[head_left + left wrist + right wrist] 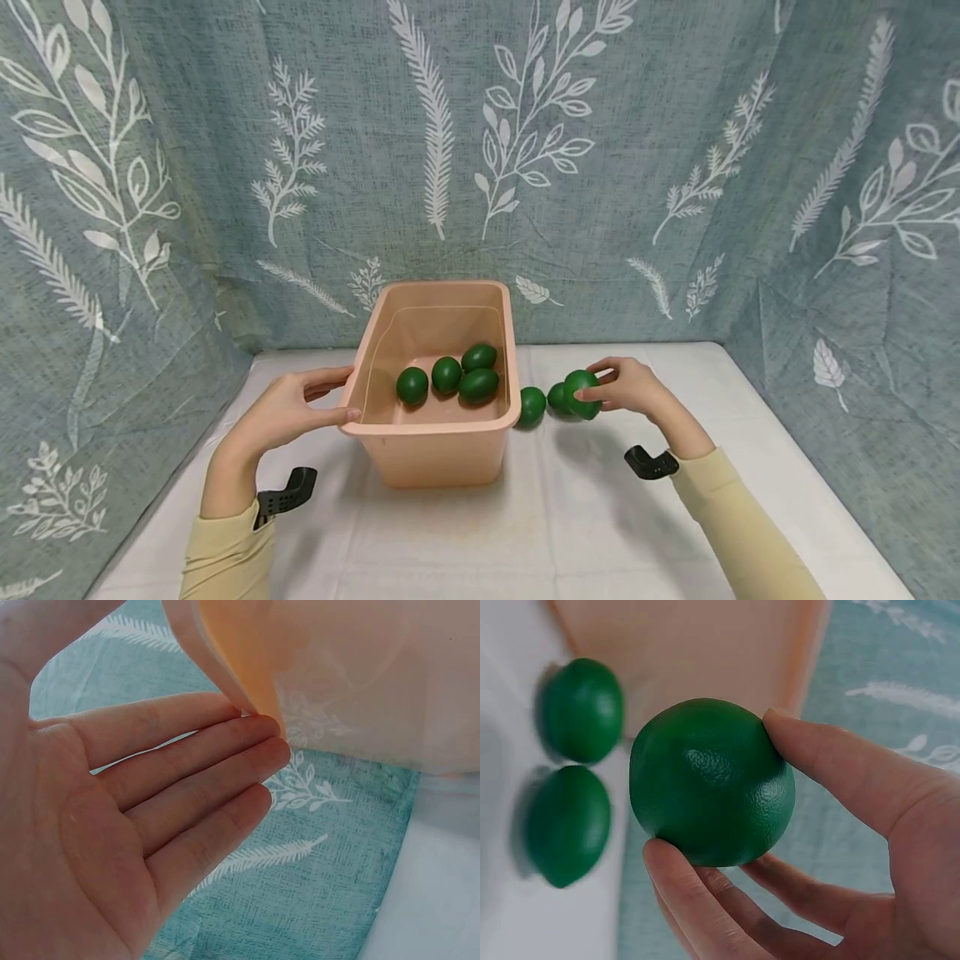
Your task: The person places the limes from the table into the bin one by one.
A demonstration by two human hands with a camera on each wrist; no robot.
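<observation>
A pink bin (pixel 442 458) stands left of the middle in the head view, with several green limes (pixel 478 387) lying inside. My left hand (pixel 281 414) touches the bin's left rim, thumb at the near corner; in the left wrist view the long fingers of the hand (pixel 150 802) lie nearly straight against the bin's edge (pixel 240 667). Right of the bin, my right hand (pixel 626 387) pinches a lime (pixel 582 394) above the table. In the right wrist view the thumb and fingers of that hand (pixel 840 847) grip the lime (pixel 712 784) from opposite sides.
Two more limes, one (pixel 531 407) close to the bin's right side and one (pixel 558 399) partly behind the held lime, rest on the white table (pixel 600 533). A patterned blue-green cloth (pixel 465 208) hangs behind the table and along both sides.
</observation>
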